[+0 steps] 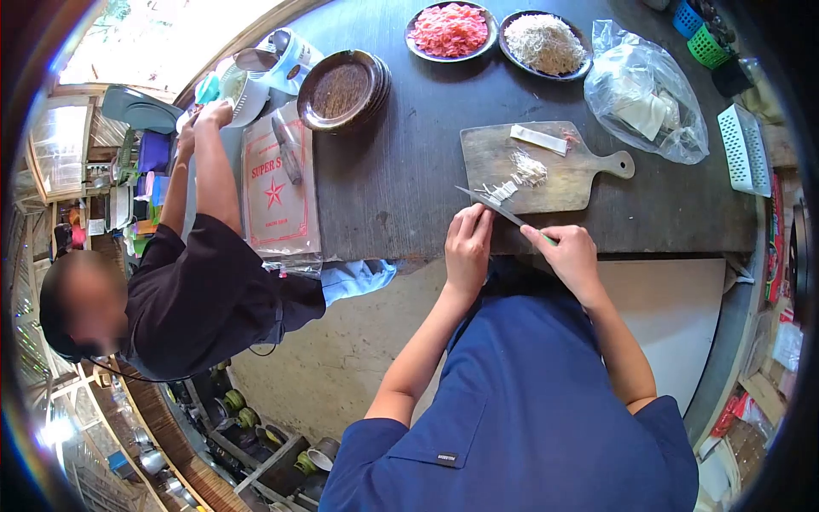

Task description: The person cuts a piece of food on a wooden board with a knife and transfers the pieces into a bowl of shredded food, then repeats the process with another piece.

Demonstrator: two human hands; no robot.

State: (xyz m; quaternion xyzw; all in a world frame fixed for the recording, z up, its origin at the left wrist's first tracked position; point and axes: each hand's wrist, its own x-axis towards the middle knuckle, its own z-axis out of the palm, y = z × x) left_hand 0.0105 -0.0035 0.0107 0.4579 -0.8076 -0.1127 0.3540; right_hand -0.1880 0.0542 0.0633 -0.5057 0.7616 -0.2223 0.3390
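My right hand (570,258) is closed around the green handle of a knife (505,212), whose blade points to the upper left across the near edge of a wooden cutting board (567,192). Close to the blade, my left hand (468,246) has its fingers bent and pressed together at the table edge; what they hold, if anything, is hidden. Thin pale shreds (529,169) lie on the board, with small cut strips (500,191) beside the blade. Behind them rests a flat whitish piece (538,139).
Two plates hold pink shreds (448,32) and pale shreds (546,44). A clear plastic bag (653,107) of whitish pieces lies right of them. At left are stacked brown plates (343,90), a plastic packet (277,192) under another knife, and a co-worker (209,290) reaching toward white containers.
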